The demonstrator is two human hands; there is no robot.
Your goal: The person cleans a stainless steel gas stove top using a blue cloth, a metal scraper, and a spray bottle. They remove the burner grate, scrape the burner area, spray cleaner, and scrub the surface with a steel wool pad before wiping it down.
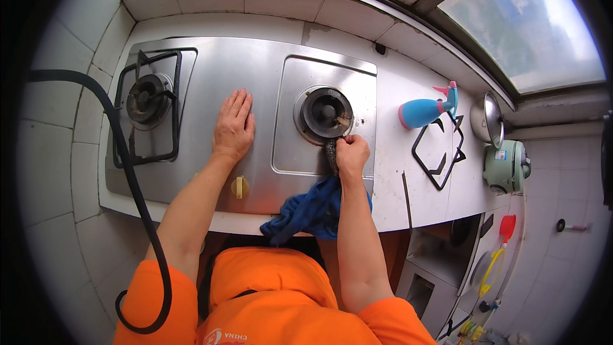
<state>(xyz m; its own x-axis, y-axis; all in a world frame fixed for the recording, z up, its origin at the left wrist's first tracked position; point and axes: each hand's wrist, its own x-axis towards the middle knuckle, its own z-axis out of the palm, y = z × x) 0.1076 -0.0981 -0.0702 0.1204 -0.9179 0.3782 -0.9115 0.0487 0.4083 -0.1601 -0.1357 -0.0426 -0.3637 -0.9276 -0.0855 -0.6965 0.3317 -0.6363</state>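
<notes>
My left hand (pixel 233 127) lies flat, palm down, on the steel top of the gas stove (pixel 258 76), between the two burners. At the front edge of the right burner (pixel 327 111), my right hand (pixel 352 153) grips a dark, mesh-like scouring pad (pixel 331 155). A blue cloth (pixel 306 211) lies crumpled at the stove's front edge, partly under my right forearm. The left burner (pixel 148 98) has its black pan support (pixel 178 105) around it. A yellowish knob (pixel 240 187) sits at the front of the stove.
Right of the stove, a blue and pink spray bottle (pixel 424 112) lies by a loose black pan support (pixel 415 151). Farther right are a metal lid (pixel 486 120) and a green rice cooker (pixel 503 167). A black cable (pixel 127 148) curves across the left side. Windows rise behind the counter.
</notes>
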